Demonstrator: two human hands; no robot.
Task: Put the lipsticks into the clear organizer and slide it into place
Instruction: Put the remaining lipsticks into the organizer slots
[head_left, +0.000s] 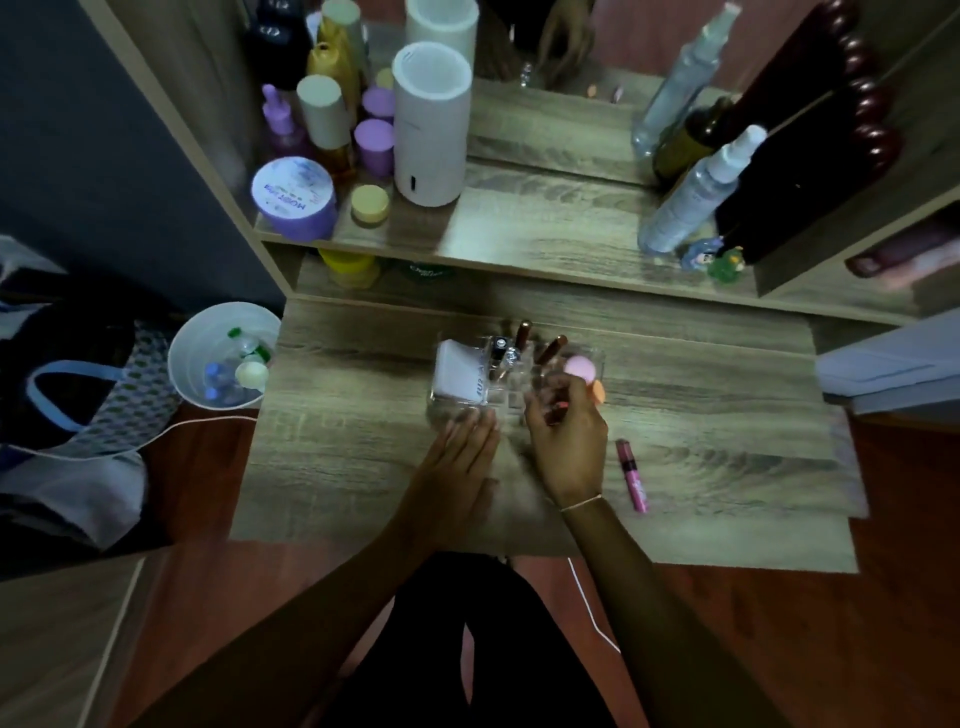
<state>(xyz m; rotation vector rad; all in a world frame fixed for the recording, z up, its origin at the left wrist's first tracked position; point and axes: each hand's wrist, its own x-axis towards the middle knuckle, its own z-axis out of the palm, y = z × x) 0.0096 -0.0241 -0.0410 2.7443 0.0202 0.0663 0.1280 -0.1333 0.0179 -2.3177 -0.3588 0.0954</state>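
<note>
surface: wooden vanity top (701, 431) | left hand (457, 467) flat, released | right hand (566, 436) grasping lipstick (558, 410)

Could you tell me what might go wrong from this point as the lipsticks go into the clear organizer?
1. The tubes already in the clear organizer lean; the right hand, lowering a lipstick beside them, might knock one over.
2. The left hand rests flat at the organizer's near edge, so a push could slide it.
3. The pink lipstick lies loose by the right wrist and could be swept off the table.
</note>
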